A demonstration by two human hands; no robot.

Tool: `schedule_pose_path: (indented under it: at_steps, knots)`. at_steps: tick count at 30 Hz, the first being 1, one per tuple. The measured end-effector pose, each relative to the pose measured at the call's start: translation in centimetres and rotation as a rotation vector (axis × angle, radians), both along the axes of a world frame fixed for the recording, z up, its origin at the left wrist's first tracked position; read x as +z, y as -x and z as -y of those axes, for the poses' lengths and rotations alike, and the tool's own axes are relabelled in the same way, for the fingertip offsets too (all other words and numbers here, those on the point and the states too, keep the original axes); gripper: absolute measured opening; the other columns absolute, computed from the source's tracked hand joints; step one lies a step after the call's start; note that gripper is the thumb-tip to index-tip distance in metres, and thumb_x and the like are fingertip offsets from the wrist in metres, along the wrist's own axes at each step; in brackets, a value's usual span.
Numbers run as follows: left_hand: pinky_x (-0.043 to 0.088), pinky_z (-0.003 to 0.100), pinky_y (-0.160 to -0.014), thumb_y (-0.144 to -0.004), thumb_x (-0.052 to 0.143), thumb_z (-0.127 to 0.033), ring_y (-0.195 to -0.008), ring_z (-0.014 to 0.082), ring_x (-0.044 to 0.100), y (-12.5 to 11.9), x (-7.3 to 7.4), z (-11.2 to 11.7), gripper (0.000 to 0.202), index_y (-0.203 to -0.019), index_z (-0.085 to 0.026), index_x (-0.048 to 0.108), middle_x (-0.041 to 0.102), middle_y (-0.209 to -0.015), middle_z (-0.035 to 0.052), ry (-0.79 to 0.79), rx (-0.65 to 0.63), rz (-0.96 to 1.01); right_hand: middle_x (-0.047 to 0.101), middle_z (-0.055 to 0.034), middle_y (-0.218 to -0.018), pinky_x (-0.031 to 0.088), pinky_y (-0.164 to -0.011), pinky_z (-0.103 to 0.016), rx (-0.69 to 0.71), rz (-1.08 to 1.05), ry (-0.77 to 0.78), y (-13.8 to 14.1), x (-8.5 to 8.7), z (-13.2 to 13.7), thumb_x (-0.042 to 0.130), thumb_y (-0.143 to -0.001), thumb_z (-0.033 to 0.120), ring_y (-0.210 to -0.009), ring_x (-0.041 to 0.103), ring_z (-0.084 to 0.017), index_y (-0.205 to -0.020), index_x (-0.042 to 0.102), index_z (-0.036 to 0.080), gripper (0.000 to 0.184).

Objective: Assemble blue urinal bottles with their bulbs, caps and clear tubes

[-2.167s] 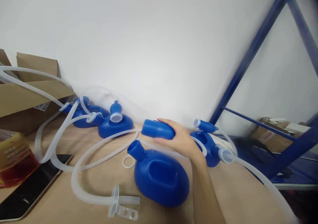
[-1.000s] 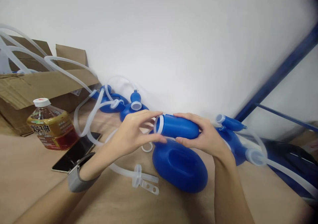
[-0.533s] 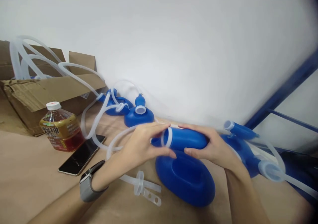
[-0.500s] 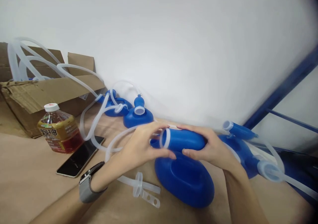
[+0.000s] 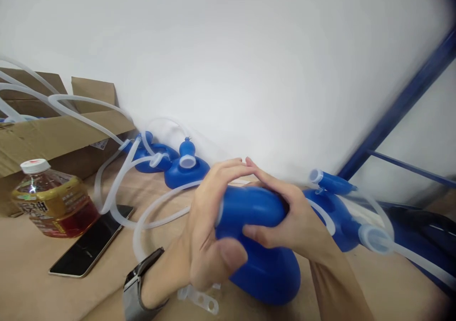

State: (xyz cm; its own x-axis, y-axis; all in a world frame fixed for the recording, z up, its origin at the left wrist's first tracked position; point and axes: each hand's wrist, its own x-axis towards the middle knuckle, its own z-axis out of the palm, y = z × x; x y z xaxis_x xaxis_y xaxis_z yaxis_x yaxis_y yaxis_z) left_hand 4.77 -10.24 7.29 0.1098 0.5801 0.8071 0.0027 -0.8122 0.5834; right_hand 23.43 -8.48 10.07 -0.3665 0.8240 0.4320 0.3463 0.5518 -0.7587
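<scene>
Both my hands are on a blue plastic bottle (image 5: pixel 263 276) with a rounded body and a wide tubular neck (image 5: pixel 252 204). My left hand (image 5: pixel 210 221) presses its palm over the neck's white-rimmed end, fingers stretched over the far side and thumb near the front. That rim is mostly hidden by the palm. Wrapped round the neck's other end is my right hand (image 5: pixel 288 216), its thumb across the front. The fingertips of both hands meet above the neck. Below my left hand, a clear plastic strap with holes (image 5: pixel 201 299) lies partly covered.
At left stand a cardboard box (image 5: pixel 64 138) with pale hoses, a drink bottle (image 5: pixel 57 202) and a phone (image 5: pixel 90 242). More blue bottles (image 5: pixel 187 171) with a hose (image 5: pixel 167 188) lie behind; another blue bottle (image 5: pixel 333 216) is at right, near a blue metal frame (image 5: pixel 395 107).
My left hand has shifted from gripping round the white rim to pressing its palm over that end. My right hand stays on the neck. The view has turned slightly, moving the surroundings left.
</scene>
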Motion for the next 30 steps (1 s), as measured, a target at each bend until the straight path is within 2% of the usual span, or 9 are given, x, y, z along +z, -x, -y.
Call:
schedule_pose_path:
  at_steps: [3,6,9,11,14,16,20,25,30]
  knots:
    - [0.043,0.050,-0.111,-0.094,0.043,-0.080,-0.134,0.0372,0.053,0.4,0.4,-0.2,0.071,-0.133,-0.024,0.062,0.058,-0.145,0.0118,-0.045,0.002,-0.042,0.074,-0.0068,-0.134,0.058,-0.104,-0.051,0.000,-0.015,0.037,0.1,-0.2,-0.4,0.094,-0.061,0.039,-0.123,0.069,-0.040,-0.143,0.066,0.027,0.088]
    - [0.050,0.043,-0.100,-0.099,0.054,-0.059,-0.116,0.0295,0.064,1.7,1.3,-1.5,0.051,-0.135,-0.022,0.058,0.067,-0.128,0.0108,-0.014,-0.009,-0.236,0.072,-0.0068,-0.135,0.055,-0.106,-0.052,0.008,-0.043,0.156,1.0,-1.2,-1.2,0.092,-0.067,0.045,-0.126,0.067,-0.039,-0.157,0.049,0.028,0.101]
    - [0.050,0.038,-0.089,-0.099,0.057,-0.041,-0.097,0.0247,0.068,3.9,2.3,-3.1,0.035,-0.125,-0.018,0.061,0.072,-0.107,0.0083,0.065,0.239,-0.425,0.065,-0.0094,-0.145,0.054,-0.107,-0.052,0.091,-0.057,0.289,2.0,-3.1,-2.5,0.080,-0.082,0.055,-0.127,0.067,-0.034,-0.167,0.022,0.031,0.106]
    - [0.049,0.036,-0.083,-0.098,0.056,-0.043,-0.088,0.0238,0.068,6.0,3.0,-4.0,0.029,-0.108,-0.018,0.066,0.072,-0.096,0.0058,0.162,0.406,-0.536,0.048,-0.0115,-0.162,0.043,-0.118,-0.054,0.084,0.035,0.255,2.2,-4.5,-3.4,0.075,-0.086,0.060,-0.143,0.053,-0.034,-0.168,0.016,0.031,0.105]
    - [0.047,0.034,-0.076,-0.094,0.054,-0.054,-0.083,0.0241,0.066,9.8,3.8,-5.0,0.035,-0.093,-0.021,0.065,0.073,-0.092,0.0036,0.323,0.514,-0.703,0.032,-0.0113,-0.171,0.022,-0.129,-0.055,0.025,0.253,0.175,1.7,-6.4,-4.8,0.080,-0.081,0.060,-0.158,0.029,-0.033,-0.167,0.022,0.030,0.109]
    - [0.046,0.034,-0.075,-0.093,0.050,-0.058,-0.082,0.0242,0.066,12.1,3.8,-5.6,0.038,-0.091,-0.022,0.064,0.073,-0.091,0.0034,0.401,0.503,-0.850,0.042,-0.0136,-0.166,0.029,-0.127,-0.054,0.085,0.316,0.258,1.1,-7.2,-5.3,0.084,-0.078,0.058,-0.152,0.041,-0.034,-0.165,0.030,0.028,0.107]
    - [0.047,0.033,-0.071,-0.089,0.054,-0.053,-0.081,0.0260,0.067,14.3,2.1,-7.0,0.033,-0.088,-0.022,0.065,0.073,-0.088,0.0061,0.578,0.454,-1.210,0.067,-0.0121,-0.143,0.047,-0.115,-0.049,0.210,0.322,0.415,0.8,-7.6,-5.5,0.088,-0.074,0.050,-0.128,0.065,-0.032,-0.152,0.056,0.024,0.088]
    - [0.053,0.034,-0.068,-0.086,0.071,-0.039,-0.080,0.0260,0.070,12.5,-2.2,-9.2,0.021,-0.094,-0.020,0.073,0.075,-0.091,0.0083,0.739,0.404,-1.367,0.071,-0.0078,-0.138,0.045,-0.115,-0.048,0.150,0.406,0.386,0.6,-6.5,-4.7,0.089,-0.070,0.056,-0.129,0.063,-0.037,-0.131,0.075,0.027,0.069]
    - [0.060,0.044,-0.090,-0.101,0.065,-0.040,-0.103,0.0226,0.069,10.8,-5.1,-10.9,0.035,-0.126,-0.017,0.064,0.069,-0.123,0.0090,0.721,0.413,-1.394,0.075,-0.0063,-0.132,0.042,-0.116,-0.049,0.040,0.504,0.343,-0.3,-5.7,-3.3,0.085,-0.074,0.059,-0.130,0.062,-0.038,-0.124,0.078,0.029,0.059]
